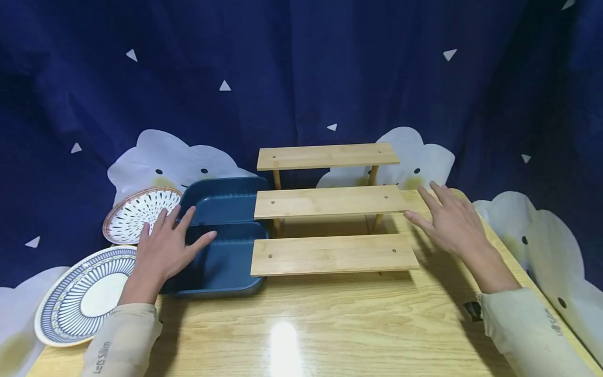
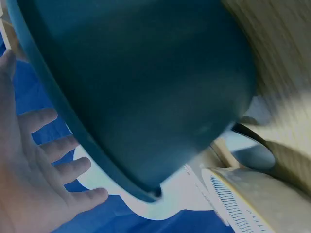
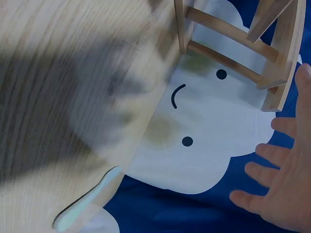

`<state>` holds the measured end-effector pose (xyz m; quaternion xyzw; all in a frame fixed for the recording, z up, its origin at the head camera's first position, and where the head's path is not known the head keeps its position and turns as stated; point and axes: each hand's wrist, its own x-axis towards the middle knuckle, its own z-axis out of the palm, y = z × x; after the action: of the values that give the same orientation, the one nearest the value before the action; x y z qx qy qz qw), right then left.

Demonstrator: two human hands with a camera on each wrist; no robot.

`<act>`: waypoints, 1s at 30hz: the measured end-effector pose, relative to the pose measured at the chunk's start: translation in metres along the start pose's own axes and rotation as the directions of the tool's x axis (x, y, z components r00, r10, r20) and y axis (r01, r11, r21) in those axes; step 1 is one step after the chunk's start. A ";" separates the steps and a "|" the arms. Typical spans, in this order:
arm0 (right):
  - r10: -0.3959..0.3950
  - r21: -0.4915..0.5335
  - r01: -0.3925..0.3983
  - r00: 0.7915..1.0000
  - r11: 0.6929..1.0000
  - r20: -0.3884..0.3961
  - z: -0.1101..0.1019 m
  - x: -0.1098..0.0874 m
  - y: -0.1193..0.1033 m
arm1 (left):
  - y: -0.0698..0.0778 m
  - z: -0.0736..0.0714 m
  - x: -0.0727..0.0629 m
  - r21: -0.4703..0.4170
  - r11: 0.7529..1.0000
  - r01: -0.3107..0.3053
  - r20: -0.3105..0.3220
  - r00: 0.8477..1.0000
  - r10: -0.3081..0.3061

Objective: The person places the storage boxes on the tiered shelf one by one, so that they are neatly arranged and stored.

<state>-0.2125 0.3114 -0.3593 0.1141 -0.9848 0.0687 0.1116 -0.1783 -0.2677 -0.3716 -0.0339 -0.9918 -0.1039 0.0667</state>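
My left hand (image 1: 162, 251) hovers with spread fingers over the left side of two dark blue bins, the front one (image 1: 226, 262) and the back one (image 1: 226, 208). In the left wrist view its fingers (image 2: 73, 171) lie beside a bin's rim and grip nothing. My right hand (image 1: 452, 222) hangs in the air just right of a three-step wooden shelf rack (image 1: 330, 202), fingers extended and holding nothing. From the right wrist view, a gap shows between that hand (image 3: 286, 170) and the rack's end (image 3: 233, 34).
A blue-and-white patterned plate (image 1: 101, 301) leans at the left, partly behind my left forearm. Behind it tilts a speckled white dish (image 1: 146, 212) with a brown rim. The wooden table (image 1: 330, 324) backs onto a navy curtain (image 1: 301, 68) printed with clouds.
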 end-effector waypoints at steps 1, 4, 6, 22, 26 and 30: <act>0.002 0.028 -0.002 1.000 1.000 0.000 0.000 -0.001 0.000 | -0.003 -0.001 -0.002 -0.018 1.000 -0.001 -0.013 1.000 0.000; 0.028 0.135 -0.029 1.000 0.990 0.013 0.000 -0.003 -0.001 | -0.012 -0.003 -0.007 -0.081 0.997 -0.004 -0.056 0.998 0.000; 0.047 0.202 -0.051 0.999 0.978 0.024 0.001 -0.005 -0.002 | -0.018 -0.004 -0.010 -0.117 0.993 -0.007 -0.086 0.996 -0.003; 0.091 0.420 -0.100 0.995 0.902 0.043 0.012 -0.028 -0.002 | -0.050 -0.001 -0.026 -0.267 0.964 0.024 -0.120 0.991 -0.058; 0.077 0.486 -0.094 0.996 0.869 0.055 0.017 -0.032 -0.003 | -0.055 0.000 -0.027 -0.281 0.959 0.031 -0.105 0.993 -0.062; 0.064 0.555 -0.097 0.995 0.826 0.079 0.022 -0.036 -0.004 | -0.061 0.002 -0.028 -0.307 0.951 0.020 -0.103 0.993 -0.054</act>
<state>-0.1823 0.3115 -0.3884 0.1018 -0.9286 0.3543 0.0426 -0.1555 -0.3283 -0.3899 -0.0197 -0.9590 -0.2590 0.1131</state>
